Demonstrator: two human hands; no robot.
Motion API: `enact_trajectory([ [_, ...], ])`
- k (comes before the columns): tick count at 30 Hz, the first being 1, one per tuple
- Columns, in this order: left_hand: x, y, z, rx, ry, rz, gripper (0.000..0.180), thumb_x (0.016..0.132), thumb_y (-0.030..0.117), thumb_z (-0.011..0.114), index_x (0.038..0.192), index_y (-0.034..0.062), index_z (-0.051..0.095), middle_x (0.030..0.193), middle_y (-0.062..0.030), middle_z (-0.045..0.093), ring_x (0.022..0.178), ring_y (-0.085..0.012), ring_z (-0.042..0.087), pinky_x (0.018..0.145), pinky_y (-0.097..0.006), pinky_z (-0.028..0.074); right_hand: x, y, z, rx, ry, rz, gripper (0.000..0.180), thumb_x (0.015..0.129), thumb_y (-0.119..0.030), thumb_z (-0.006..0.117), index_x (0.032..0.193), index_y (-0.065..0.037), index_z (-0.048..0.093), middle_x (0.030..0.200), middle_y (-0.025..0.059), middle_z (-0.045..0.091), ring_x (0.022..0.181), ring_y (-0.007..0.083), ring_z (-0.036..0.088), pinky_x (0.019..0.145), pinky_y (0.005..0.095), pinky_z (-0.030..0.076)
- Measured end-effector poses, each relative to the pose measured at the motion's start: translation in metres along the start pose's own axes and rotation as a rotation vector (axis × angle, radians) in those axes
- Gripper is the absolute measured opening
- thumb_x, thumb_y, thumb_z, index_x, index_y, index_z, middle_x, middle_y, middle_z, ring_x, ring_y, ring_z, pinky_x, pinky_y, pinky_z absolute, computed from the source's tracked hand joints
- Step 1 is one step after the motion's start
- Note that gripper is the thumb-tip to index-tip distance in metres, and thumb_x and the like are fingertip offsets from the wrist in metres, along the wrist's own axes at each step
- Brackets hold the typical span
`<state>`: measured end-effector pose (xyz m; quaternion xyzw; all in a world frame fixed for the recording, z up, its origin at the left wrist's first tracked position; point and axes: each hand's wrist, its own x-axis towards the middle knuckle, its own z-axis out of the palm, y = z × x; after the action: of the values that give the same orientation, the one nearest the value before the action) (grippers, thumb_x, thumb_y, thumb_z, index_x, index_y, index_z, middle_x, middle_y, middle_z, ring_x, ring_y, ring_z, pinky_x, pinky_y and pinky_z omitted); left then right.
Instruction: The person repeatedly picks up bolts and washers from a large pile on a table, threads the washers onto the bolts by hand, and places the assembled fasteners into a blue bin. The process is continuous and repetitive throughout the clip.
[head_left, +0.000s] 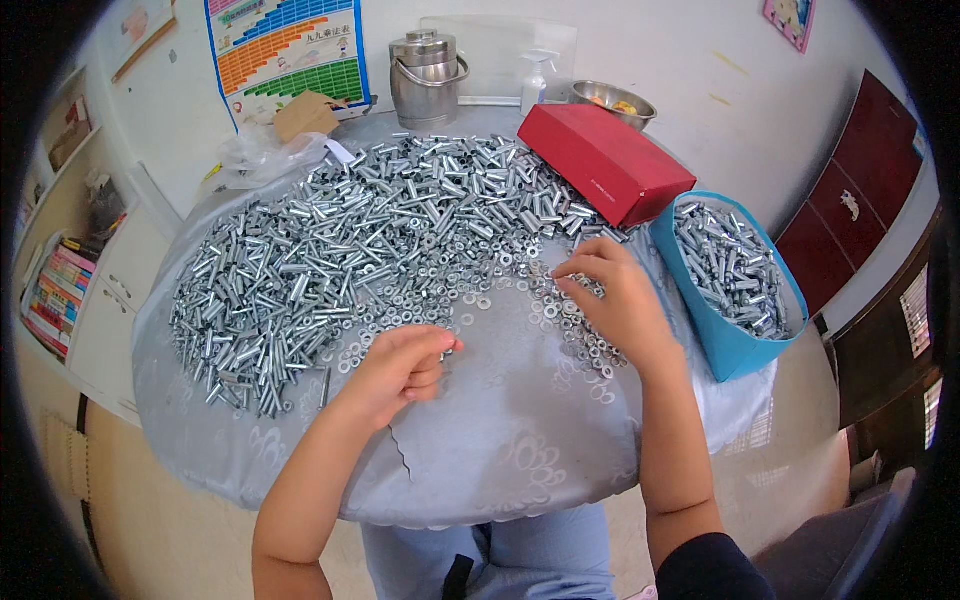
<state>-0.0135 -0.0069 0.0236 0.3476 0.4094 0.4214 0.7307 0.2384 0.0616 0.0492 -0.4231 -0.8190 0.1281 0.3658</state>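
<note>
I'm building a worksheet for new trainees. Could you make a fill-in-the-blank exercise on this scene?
1. The long box is coloured ____.
2. The blue bin stands to the ____ of the pile of metal parts.
3. The hand farther from that bin is the ____ one.

Missing words: red; right; left.

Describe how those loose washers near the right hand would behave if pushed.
The washers would probably slide easily, as many lie flat on the shiny tablecloth. Being metal-looking rings, they likely stay stiff. Their round outline suggests any tipped on edge might roll.
</note>
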Motion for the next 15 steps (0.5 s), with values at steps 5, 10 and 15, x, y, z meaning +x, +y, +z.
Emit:
enact_trajectory([
  [5, -0.002, -0.001, 0.003, 0.053, -0.033, -0.050, 0.016, 0.085, 0.013, 0.051, 0.086, -0.0025, 0.056, 0.050, 0.0070, 0.029, 0.041, -0.0032, 0.022, 0.040, -0.021, 0.020, -0.006, 0.027, -0.004, -0.244, -0.201, 0.171, 0.016, 0.069, -0.012, 0.066, 0.084, -0.009, 0.067, 0.089, 0.0129, 0.056, 0.092, 0.0299, 0.053, 0.081, 0.0363, 0.043],
  [10, 0.000, -0.004, 0.003, 0.107, -0.020, -0.028, 0.017, 0.085, 0.013, 0.051, 0.085, -0.0025, 0.056, 0.049, 0.0067, 0.030, 0.042, -0.0031, 0.022, 0.040, -0.021, 0.021, -0.011, 0.033, 0.003, -0.231, -0.250, 0.196, 0.017, 0.067, -0.011, 0.065, 0.084, -0.011, 0.067, 0.092, 0.0141, 0.056, 0.094, 0.0308, 0.052, 0.082, 0.0374, 0.042],
  [15, -0.003, -0.004, 0.005, 0.154, 0.004, 0.002, 0.018, 0.084, 0.015, 0.052, 0.086, -0.0028, 0.056, 0.050, 0.0071, 0.030, 0.042, -0.0027, 0.023, 0.040, -0.021, 0.021, -0.010, 0.027, 0.003, -0.179, -0.271, 0.200, 0.018, 0.068, -0.008, 0.064, 0.085, -0.009, 0.067, 0.095, 0.0141, 0.054, 0.098, 0.0299, 0.049, 0.086, 0.0340, 0.040],
])
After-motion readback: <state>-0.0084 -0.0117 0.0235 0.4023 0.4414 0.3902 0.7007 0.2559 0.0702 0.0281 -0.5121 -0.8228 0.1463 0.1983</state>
